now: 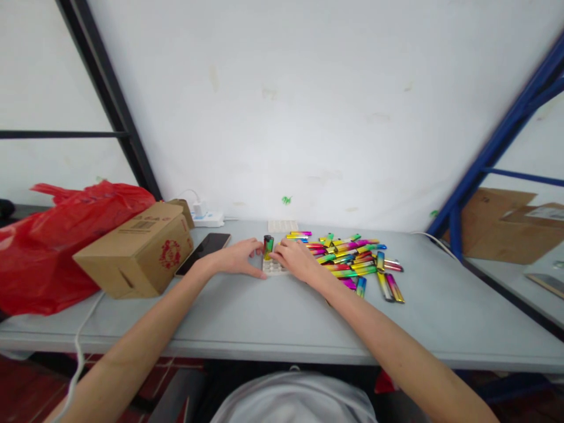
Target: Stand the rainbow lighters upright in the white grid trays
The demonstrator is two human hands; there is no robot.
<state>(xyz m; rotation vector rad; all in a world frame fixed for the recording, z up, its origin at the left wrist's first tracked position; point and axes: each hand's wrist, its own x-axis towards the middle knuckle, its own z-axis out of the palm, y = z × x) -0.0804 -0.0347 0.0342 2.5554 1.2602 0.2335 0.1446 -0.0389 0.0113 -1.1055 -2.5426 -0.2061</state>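
A small white tray (274,268) with a grid of cells lies on the table between my two hands. One shiny lighter-like piece (268,245), dark at the top and yellow-green below, stands upright at the tray's left side. My left hand (240,257) rests at the left edge, thumb and fingers apart in a wide curve around that corner, with nothing between them. Over the tray's right part, my right hand (296,258) has its fingers bent together close beside the upright piece; what they hold is hidden. To its right spreads a loose pile of metallic, multicoloured lighters (352,258).
Another white grid tray (282,225) lies against the wall. On the left are a black phone (205,252), a cardboard box (136,249), a red plastic bag (57,247) and a power strip (209,220). A blue metal frame (489,141) rises on the right.
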